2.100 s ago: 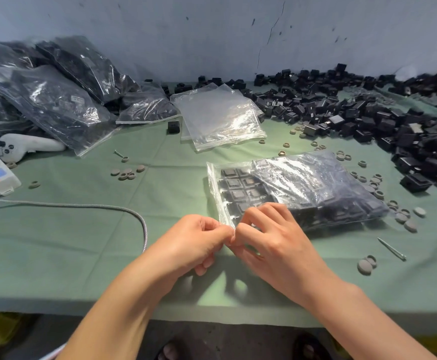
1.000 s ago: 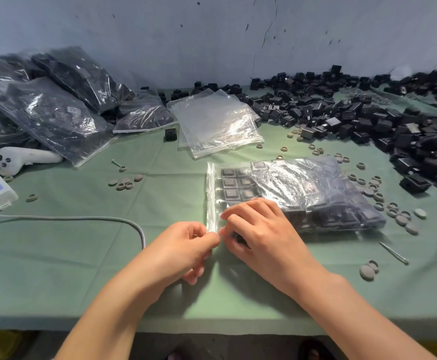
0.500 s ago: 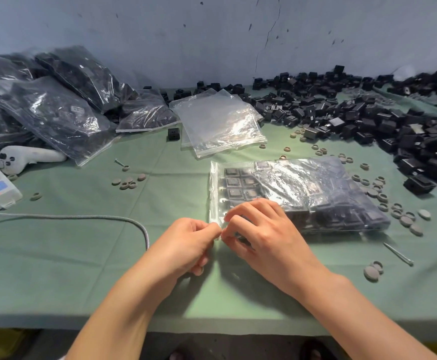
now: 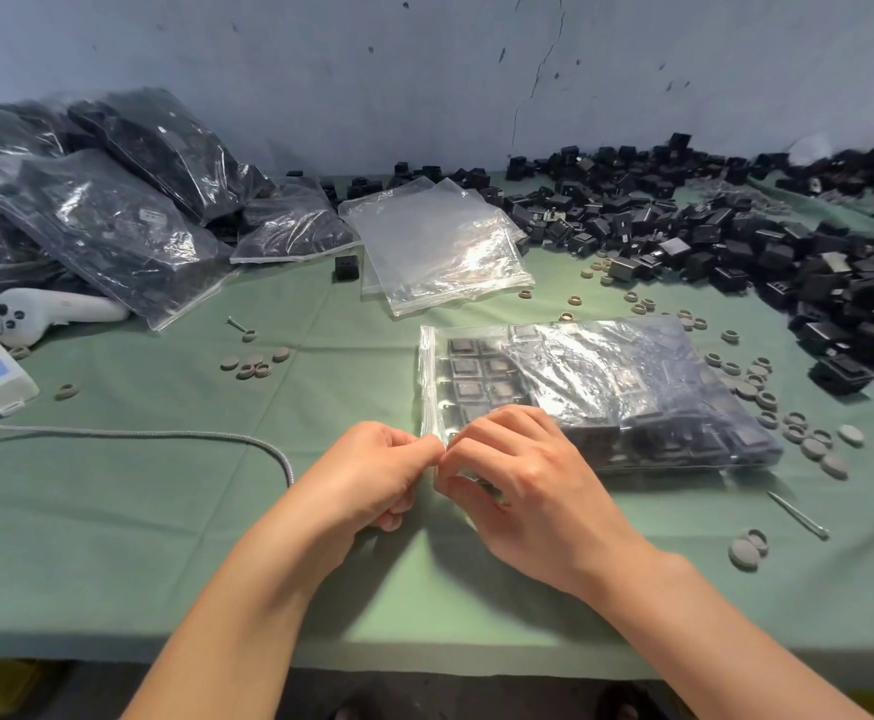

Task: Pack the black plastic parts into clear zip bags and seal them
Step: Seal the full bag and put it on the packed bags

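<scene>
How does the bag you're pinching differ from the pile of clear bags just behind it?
The filled zip bag bulges with black parts; the empty zip bags lie flat. The left hand and right hand pinch the filled zip bag's zip edge; no hand touches the empty zip bags. Both are clear plastic on the green cloth.

Left hand (image 4: 372, 472) and right hand (image 4: 525, 483) meet — fingertips pinching.

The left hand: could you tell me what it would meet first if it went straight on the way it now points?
The left hand points forward-right and pinches the zip edge of the filled bag, so it would likely push into that bag first, beside the right hand.
</scene>
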Motion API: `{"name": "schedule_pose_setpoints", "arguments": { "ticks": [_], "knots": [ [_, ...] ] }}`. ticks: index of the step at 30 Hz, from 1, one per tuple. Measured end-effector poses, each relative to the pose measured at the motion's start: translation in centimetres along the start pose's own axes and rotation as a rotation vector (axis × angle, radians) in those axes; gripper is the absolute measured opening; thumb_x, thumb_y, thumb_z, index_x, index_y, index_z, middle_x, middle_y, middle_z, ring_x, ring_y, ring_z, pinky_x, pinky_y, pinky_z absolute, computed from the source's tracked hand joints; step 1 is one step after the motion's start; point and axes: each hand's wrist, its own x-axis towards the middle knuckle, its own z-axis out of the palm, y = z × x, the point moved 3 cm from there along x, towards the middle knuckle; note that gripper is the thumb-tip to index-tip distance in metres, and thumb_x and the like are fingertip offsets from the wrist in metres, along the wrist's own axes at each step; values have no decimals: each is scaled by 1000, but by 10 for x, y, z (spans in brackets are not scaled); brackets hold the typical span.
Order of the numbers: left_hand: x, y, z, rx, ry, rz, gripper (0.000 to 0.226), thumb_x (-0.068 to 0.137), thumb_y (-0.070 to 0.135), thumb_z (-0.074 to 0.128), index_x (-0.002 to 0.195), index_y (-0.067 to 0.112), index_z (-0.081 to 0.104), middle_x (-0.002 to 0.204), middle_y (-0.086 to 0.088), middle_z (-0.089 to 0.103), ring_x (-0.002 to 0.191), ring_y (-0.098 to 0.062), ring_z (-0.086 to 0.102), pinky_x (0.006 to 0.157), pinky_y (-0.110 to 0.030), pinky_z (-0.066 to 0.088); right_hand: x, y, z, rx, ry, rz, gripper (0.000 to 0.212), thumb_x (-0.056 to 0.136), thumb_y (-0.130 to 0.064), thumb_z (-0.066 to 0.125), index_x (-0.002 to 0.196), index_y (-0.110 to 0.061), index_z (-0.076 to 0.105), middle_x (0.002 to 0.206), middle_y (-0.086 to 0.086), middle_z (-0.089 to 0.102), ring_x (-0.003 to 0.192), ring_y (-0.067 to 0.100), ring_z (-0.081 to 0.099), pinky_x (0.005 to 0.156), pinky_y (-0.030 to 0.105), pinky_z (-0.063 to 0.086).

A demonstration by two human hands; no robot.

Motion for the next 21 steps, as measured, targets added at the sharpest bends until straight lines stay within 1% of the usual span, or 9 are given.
{"name": "schedule_pose_setpoints", "arguments": {
  "ticks": [3, 5, 8, 10, 12, 15, 17, 19, 21],
  "knots": [
    [5, 2, -1, -3, 28, -5, 31, 87, 17, 56, 58, 17, 46, 43, 1, 27, 43, -16, 19, 39, -18, 19, 1, 0, -1, -24, -18, -23, 4, 93, -20, 68, 89, -20, 67, 92, -10, 64, 92, 18, 58, 89, 34, 44],
    [8, 3, -2, -16, 55, -7, 28, 87, 18, 55, 61, 16, 46, 42, 2, 27, 41, -15, 19, 38, -16, 18, 2, -1, 0, -67, -26, -24, 4, 94, -25, 67, 94, -21, 67, 94, -9, 64, 93, 18, 60, 89, 34, 44],
    [10, 1, -3, -7, 65, -19, 34, 87, 22, 56, 55, 18, 46, 40, 2, 31, 34, -13, 22, 36, -14, 20, 3, -3, 5, -144, -35, 0, 18, 88, -33, 73, 101, -21, 69, 98, -7, 66, 93, 20, 62, 87, 36, 47],
    [11, 2, -3, -6, 46, -25, 31, 84, 20, 56, 55, 18, 45, 41, 2, 30, 35, -12, 23, 36, -15, 21, 4, -3, 7, -146, -6, 0, 11, 88, -31, 73, 95, -22, 71, 94, -6, 66, 86, 21, 60, 83, 37, 49],
    [14, 3, -3, -5, 46, -20, 24, 82, 16, 56, 61, 17, 45, 46, 2, 29, 38, -13, 23, 37, -16, 22, 6, -3, 7, -138, 31, 4, 6, 90, -27, 70, 89, -22, 71, 88, -6, 65, 79, 22, 57, 78, 38, 48],
    [20, 2, -4, 12, 72, -2, 29, 82, 16, 57, 58, 19, 42, 49, 0, 29, 41, -14, 22, 38, -16, 21, 7, -1, 9, -107, 47, 12, 6, 92, -25, 69, 88, -21, 71, 83, -4, 61, 76, 22, 54, 76, 38, 46],
    [24, 1, -4, 21, 91, 10, 29, 83, 16, 57, 57, 18, 43, 48, -2, 30, 41, -15, 21, 39, -16, 21, 7, 1, 9, -78, 39, 10, 7, 92, -25, 69, 88, -20, 71, 82, -4, 60, 76, 21, 52, 76, 37, 45],
    [29, 3, -5, 32, 120, 21, 23, 83, 15, 57, 63, 14, 46, 45, -2, 28, 40, -17, 20, 40, -16, 20, 8, 2, 9, -59, 41, 1, 6, 91, -25, 71, 87, -20, 71, 81, -5, 59, 74, 21, 51, 75, 37, 45],
    [34, 6, -6, 51, 147, 42, 23, 83, 15, 57, 64, 12, 45, 42, -2, 27, 38, -16, 19, 39, -15, 18, 8, 3, 8, -45, 52, -5, 6, 90, -24, 72, 86, -20, 71, 81, -5, 58, 73, 20, 50, 73, 37, 44]
  ]
}}
